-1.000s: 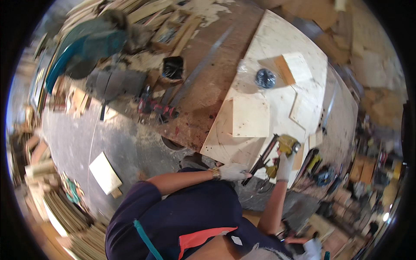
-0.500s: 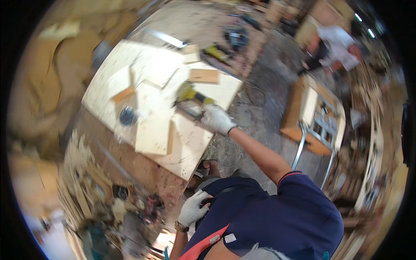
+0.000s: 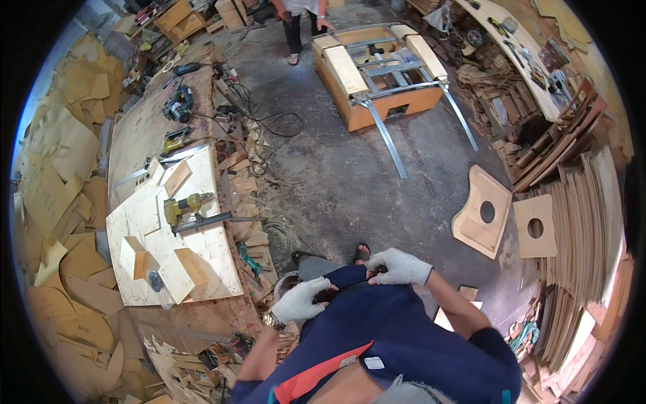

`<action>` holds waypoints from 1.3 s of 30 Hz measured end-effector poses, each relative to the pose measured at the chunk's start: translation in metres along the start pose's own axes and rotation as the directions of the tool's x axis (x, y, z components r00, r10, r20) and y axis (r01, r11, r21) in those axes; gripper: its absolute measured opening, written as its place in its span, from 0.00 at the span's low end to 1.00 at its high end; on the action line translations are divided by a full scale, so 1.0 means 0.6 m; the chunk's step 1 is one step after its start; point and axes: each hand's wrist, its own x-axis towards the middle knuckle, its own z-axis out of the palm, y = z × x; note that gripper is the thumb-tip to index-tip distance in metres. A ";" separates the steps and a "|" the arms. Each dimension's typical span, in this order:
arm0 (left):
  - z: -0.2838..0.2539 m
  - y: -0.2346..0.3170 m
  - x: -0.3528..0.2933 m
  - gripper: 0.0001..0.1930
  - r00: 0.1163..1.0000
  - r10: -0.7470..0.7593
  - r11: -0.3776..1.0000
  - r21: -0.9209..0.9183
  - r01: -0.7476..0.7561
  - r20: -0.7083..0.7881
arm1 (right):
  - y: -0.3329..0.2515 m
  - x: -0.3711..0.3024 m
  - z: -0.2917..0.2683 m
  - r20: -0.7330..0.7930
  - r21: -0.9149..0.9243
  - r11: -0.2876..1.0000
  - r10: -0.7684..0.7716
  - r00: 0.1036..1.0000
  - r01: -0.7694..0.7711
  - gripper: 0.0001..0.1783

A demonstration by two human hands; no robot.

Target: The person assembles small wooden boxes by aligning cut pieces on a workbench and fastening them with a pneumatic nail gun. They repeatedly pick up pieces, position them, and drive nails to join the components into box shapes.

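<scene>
Both my hands are in white knit gloves with bare fingertips, at the front of my navy shirt [image 3: 367, 316]. My left hand [image 3: 303, 301], with a watch at the wrist, has its fingers curled on the hem. On the other side of the waist, my right hand [image 3: 402, 268] pinches the hem too. Off to the left, a yellow-green nail gun [image 3: 185, 207] with a dark magazine lies on a pale plywood sheet [image 3: 138, 222]. Around it are small wood blocks [image 3: 177, 178] and a round dark object [image 3: 155, 281] whose kind I cannot make out.
Ahead stands a wooden frame with metal rails [image 3: 380, 108], two of them sticking out toward me. Another person [image 3: 303, 23] is behind it. Cables [image 3: 269, 118] and offcuts line the bench's edge. Two panels with round holes [image 3: 481, 212] lean at right beside stacked boards [image 3: 572, 236].
My right hand has let go of the nail gun, leaving it on the plywood, and has come back to my shirt hem. The view has swung right, so the bench now appears further left.
</scene>
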 end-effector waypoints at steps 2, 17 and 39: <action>0.004 0.019 0.052 0.20 0.995 0.047 0.990 0.128 -0.059 0.093 | 0.009 -0.058 0.010 -0.083 0.030 0.998 0.060 0.995 -0.058 0.16; 0.102 0.091 0.219 0.22 0.894 0.409 0.634 0.647 -0.423 0.184 | -0.025 -0.130 0.101 -0.397 -0.187 0.796 0.475 0.785 -0.576 0.24; -0.047 0.037 -0.067 0.13 0.896 -0.443 0.802 0.435 0.411 -0.029 | -0.066 -0.261 0.219 -0.413 0.155 0.637 0.736 0.536 -0.755 0.14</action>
